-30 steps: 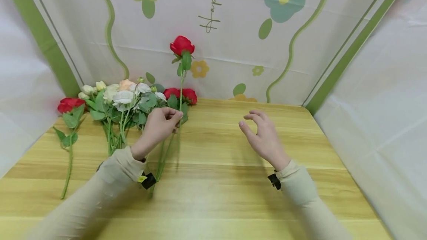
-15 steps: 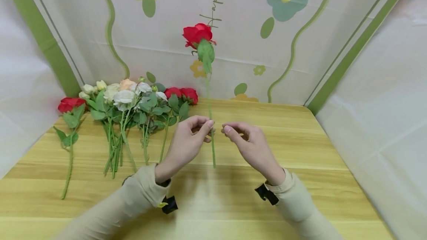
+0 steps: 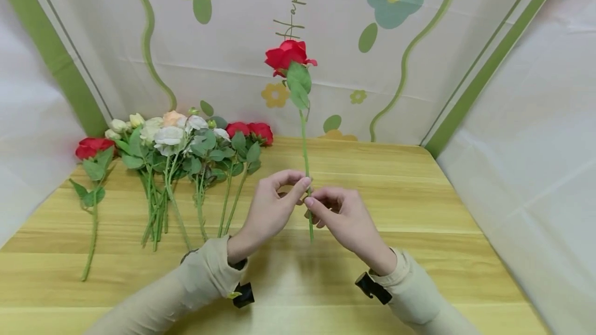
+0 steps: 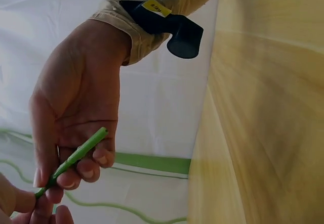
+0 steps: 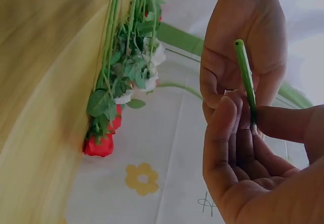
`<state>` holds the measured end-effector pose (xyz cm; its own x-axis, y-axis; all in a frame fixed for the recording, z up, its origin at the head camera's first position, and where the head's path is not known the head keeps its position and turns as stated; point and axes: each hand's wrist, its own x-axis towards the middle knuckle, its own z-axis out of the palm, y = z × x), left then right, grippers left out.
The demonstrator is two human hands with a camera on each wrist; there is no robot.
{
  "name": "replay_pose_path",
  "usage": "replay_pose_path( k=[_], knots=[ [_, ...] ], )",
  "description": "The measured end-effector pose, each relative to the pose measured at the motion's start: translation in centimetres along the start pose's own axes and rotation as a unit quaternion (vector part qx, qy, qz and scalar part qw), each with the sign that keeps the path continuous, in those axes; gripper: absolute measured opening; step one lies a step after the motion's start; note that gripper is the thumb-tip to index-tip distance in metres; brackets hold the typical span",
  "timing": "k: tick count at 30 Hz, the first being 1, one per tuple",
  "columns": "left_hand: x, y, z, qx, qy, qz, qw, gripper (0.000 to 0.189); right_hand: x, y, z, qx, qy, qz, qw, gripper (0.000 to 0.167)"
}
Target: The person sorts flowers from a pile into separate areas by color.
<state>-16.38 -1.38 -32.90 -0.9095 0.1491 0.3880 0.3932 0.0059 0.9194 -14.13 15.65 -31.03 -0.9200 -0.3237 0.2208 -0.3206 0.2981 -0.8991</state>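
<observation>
A single red rose [image 3: 287,57] stands upright above the table, its green stem [image 3: 304,143] running down between both hands. My left hand [image 3: 272,203] pinches the stem between thumb and fingers. Just below, my right hand [image 3: 346,218] pinches the same stem with thumb and fingertips. In the left wrist view the cut stem end [image 4: 88,145] sticks out past the fingers, in front of the left palm. The right wrist view shows the right thumb [image 5: 281,123] pressed against the stem, with the left hand [image 5: 248,27] behind it.
White and peach flowers [image 3: 169,138] lie in a bunch at the table's left back, with two red roses [image 3: 249,132] beside them. Another red rose [image 3: 94,147] lies at far left. A printed cloth [image 3: 344,76] hangs behind the wooden table [image 3: 396,190].
My left hand has carried the rose rightward, away from the other flowers. My right hand has come in from the right, and its fingers have closed on the lower stem.
</observation>
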Motion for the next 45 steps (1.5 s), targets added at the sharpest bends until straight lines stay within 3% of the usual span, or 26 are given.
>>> replay_pose_path(
  k=[3, 7, 10, 13, 16, 20, 27, 32, 36, 42, 45],
  knots=[
    [-0.2, -0.2, -0.1, -0.002, -0.02, 0.003, 0.9998, 0.017, -0.4, 0.3, -0.1, -0.008, -0.001, -0.008, 0.9999, 0.013],
    [-0.5, -0.4, -0.3, 0.018, -0.055, 0.009, 0.9983, 0.019, -1.1, 0.8, -0.6, -0.06, 0.008, -0.031, 0.9977, 0.01],
    [-0.6, -0.4, -0.8, 0.058, -0.079, 0.018, 0.995, 0.019, -1.6, 1.3, -1.1, -0.117, 0.025, -0.055, 0.9912, 0.009],
    [-0.7, -0.5, -1.6, 0.112, -0.099, 0.048, 0.9876, 0.019, -2.2, 1.8, -1.9, -0.178, 0.046, -0.079, 0.9797, 0.008],
    [-0.6, -0.8, -2.7, 0.166, -0.101, 0.108, 0.975, 0.018, -2.7, 2.4, -3.0, -0.228, 0.061, -0.102, 0.9665, 0.008],
    [-0.6, -1.4, -4.3, 0.231, -0.084, 0.187, 0.9511, 0.015, -3.1, 3.3, -4.9, -0.286, 0.072, -0.129, 0.947, 0.009],
    [-0.6, -2.4, -6.9, 0.349, -0.069, 0.249, 0.9007, 0.017, -3.4, 6.3, -9.1, -0.4, 0.08, -0.167, 0.8974, 0.013],
    [-0.8, -2.5, -8.7, 0.415, -0.072, 0.256, 0.8702, 0.017, -3.7, 8.7, -12.5, -0.452, 0.063, -0.111, 0.8831, 0.008],
    [-0.7, -2.1, -10.2, 0.465, -0.076, 0.229, 0.852, 0.016, -4.2, 10.2, -15.7, -0.475, 0.056, -0.037, 0.8776, 0.004],
    [-0.4, -1.5, -11.7, 0.493, -0.096, 0.163, 0.8496, 0.015, -5.1, 11.7, -20.3, -0.481, 0.057, 0.054, 0.8729, 0.019],
    [-0.3, -1.5, -12.2, 0.5, -0.108, 0.132, 0.8492, 0.014, -5.3, 12.2, -22.2, -0.489, 0.058, 0.1, 0.8644, 0.03]
  ],
)
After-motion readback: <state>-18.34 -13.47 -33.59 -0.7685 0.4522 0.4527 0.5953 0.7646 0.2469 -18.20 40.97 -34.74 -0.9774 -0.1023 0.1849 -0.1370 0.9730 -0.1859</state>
